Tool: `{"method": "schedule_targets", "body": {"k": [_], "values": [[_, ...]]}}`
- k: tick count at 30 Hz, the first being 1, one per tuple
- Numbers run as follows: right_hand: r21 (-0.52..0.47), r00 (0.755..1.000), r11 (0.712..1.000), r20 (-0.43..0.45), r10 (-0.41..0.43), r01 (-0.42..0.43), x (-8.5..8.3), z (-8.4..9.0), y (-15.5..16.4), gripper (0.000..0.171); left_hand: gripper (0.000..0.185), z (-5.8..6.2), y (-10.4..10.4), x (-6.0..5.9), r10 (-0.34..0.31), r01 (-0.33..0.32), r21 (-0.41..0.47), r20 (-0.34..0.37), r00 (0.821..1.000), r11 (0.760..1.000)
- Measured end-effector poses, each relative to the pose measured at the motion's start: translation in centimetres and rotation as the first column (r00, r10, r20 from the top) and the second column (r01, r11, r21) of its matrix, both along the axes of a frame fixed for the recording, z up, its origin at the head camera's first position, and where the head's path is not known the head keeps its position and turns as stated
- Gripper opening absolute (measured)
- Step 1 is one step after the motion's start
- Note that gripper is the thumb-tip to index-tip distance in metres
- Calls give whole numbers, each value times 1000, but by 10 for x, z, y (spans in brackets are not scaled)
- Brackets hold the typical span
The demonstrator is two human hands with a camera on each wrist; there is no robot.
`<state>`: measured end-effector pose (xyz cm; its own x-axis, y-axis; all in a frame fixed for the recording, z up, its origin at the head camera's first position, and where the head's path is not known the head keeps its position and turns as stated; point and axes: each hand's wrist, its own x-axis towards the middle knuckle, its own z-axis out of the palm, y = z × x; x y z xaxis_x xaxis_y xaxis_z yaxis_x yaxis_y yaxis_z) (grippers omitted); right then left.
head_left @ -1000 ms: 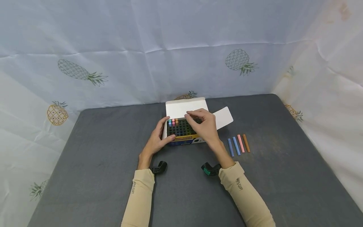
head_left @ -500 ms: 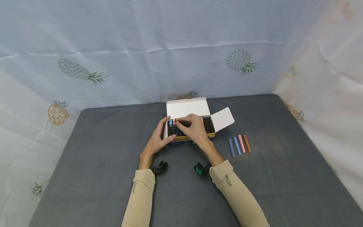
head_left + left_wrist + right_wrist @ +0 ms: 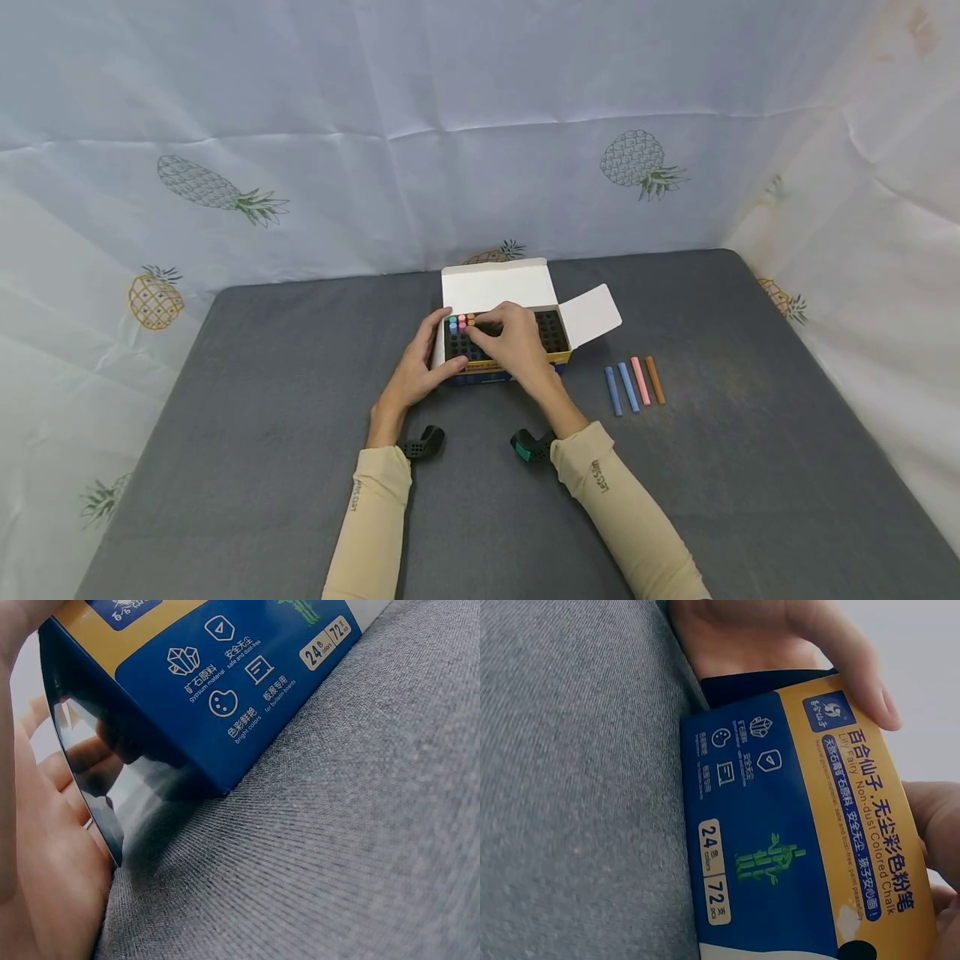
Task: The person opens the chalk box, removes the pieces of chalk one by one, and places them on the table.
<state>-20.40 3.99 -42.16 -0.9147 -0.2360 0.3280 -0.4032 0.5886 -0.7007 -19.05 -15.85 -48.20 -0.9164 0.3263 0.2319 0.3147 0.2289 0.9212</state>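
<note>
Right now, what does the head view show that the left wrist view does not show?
Only the head view shows the open top of the chalk box with its dark grid, a few chalk ends standing at the left, the right hand over the grid, and four loose chalk sticks on the mat. Only the left wrist view shows the printed blue side with "24" and "72". Both show the left hand holding the box on the grey mat.

Soft, even, bright light; faint shadows; sharp head view, slight edge bending; wrist close-ups partly blurred.
</note>
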Motion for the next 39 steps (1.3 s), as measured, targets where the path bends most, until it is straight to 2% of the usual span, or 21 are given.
{"method": "schedule_targets", "body": {"k": [6,12,23,31,39], "values": [[-60,1000,998,-22,-8,7,0,-1,-2,14,82,0,1,1,-3,3,5,2,1000,1000],[-171,995,985,-103,-13,-5,-2,0,-2,13,80,0,0,1,-1,1,-2,17,1000,1000],[-266,986,964,-164,-41,-5,-4,-2,-3,19,80,0,0,-1,1,-1,-5,10,1000,1000],[-286,987,958,-157,-37,-10,-4,-2,-2,19,80,3,1,0,6,-6,0,12,1000,1000],[-336,976,941,-214,-35,-40,-1,9,1,18,79,3,2,1,11,-11,1,17,1000,1000]]}}
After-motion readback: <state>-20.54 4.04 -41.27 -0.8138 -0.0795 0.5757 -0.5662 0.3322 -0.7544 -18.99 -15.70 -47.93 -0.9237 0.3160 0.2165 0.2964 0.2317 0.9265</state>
